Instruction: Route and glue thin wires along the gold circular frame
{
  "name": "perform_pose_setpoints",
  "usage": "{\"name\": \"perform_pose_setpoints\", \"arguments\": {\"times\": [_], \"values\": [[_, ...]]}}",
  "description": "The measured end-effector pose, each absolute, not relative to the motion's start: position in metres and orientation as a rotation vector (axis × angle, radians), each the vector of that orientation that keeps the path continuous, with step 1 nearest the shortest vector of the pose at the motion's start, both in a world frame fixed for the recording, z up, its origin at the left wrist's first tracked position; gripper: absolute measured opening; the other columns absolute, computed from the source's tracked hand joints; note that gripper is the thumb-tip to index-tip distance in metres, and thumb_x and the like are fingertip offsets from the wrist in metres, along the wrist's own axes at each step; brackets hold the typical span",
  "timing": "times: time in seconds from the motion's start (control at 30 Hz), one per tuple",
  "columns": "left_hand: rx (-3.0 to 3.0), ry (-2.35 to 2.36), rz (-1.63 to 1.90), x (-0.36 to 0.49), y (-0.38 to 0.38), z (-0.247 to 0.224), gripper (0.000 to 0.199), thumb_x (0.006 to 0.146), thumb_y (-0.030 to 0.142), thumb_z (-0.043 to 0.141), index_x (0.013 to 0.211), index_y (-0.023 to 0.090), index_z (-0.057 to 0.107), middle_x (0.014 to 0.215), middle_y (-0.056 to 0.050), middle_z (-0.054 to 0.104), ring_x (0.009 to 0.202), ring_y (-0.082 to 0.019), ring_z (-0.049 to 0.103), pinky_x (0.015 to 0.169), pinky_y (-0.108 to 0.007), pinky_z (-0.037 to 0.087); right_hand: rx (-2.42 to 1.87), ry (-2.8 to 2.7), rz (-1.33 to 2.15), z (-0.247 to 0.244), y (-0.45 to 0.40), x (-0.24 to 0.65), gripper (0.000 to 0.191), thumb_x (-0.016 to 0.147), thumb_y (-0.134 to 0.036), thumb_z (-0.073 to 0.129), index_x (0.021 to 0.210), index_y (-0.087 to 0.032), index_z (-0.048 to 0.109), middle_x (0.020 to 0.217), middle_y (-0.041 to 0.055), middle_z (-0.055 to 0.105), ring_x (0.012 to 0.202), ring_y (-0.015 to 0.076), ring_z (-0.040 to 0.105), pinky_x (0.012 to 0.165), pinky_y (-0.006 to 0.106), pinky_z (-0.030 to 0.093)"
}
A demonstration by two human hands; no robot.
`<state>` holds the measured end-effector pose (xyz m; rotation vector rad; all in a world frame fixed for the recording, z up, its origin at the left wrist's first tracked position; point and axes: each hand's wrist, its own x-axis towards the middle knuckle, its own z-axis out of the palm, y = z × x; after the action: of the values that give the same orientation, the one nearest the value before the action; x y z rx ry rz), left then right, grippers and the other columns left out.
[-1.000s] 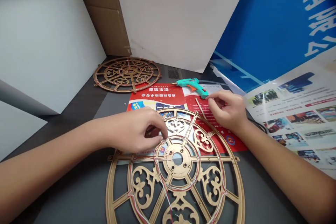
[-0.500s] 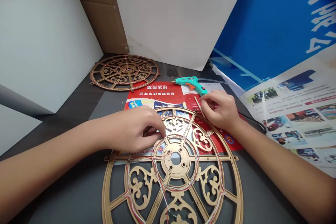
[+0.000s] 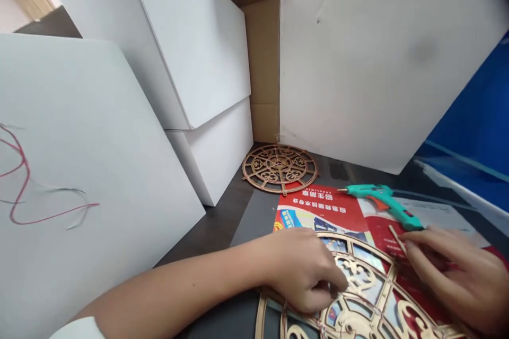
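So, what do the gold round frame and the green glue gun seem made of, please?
The frame looks like thin cut wood or board, painted gold: flat, satin sheen; it could be metal. The glue gun looks like smooth, glossy moulded plastic, teal.

One camera, worn on your head, facing forward and down. Your left hand [image 3: 304, 270] and right hand [image 3: 449, 280] are close in, at the bottom of frame, and the bottom edge crops the gold-coloured fretwork wheel [image 3: 356, 278]. The upper frame looks further off, across the surface [image 3: 248, 217] to the white boards [image 3: 377, 63] and cardboard [image 3: 262, 63].
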<state>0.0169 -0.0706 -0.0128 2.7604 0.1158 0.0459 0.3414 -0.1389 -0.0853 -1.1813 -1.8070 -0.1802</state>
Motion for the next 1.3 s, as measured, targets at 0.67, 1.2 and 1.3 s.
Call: {"name": "perform_pose_setpoints", "arguments": {"times": [0.67, 1.2, 1.3], "values": [[2.174, 0.196, 0.378, 0.013, -0.064, -0.026, 0.013, 0.088, 0.019, 0.074, 0.085, 0.017, 0.086, 0.066, 0.000, 0.067, 0.058, -0.009, 0.052, 0.054, -0.021, 0.041, -1.289, -1.865, -0.275, -0.049, -0.147, 0.323, 0.019, 0.099, -0.019, 0.065, 0.083, -0.024, 0.075, 0.057, -0.0046, 0.058, 0.052, 0.0166, 0.051, 0.065, 0.038, 0.039], [2.311, 0.156, 0.472, 0.010, -0.067, -0.028, 0.020, 0.087, 0.015, 0.066, 0.089, 0.020, 0.085, 0.068, 0.000, 0.070, 0.061, -0.014, 0.058, 0.065, -0.028, 0.047, -1.308, -1.602, 0.077, 0.001, -0.157, 0.314, 0.019, 0.097, -0.027, 0.068, 0.080, -0.028, 0.076, 0.077, 0.0020, 0.080, 0.070, 0.0225, 0.073, 0.067, 0.039, 0.053], [2.332, 0.127, 0.458, 0.010, -0.065, -0.028, 0.021, 0.089, 0.015, 0.066, 0.092, 0.021, 0.085, 0.072, -0.001, 0.074, 0.063, -0.014, 0.063, 0.066, -0.027, 0.049, -1.245, -1.541, 0.205, 0.061, -0.165, 0.326, 0.028, 0.109, -0.038, 0.054, 0.104, -0.028, 0.080, 0.100, 0.0060, 0.084, 0.086, 0.0212, 0.077, 0.078, 0.040, 0.061]]}}
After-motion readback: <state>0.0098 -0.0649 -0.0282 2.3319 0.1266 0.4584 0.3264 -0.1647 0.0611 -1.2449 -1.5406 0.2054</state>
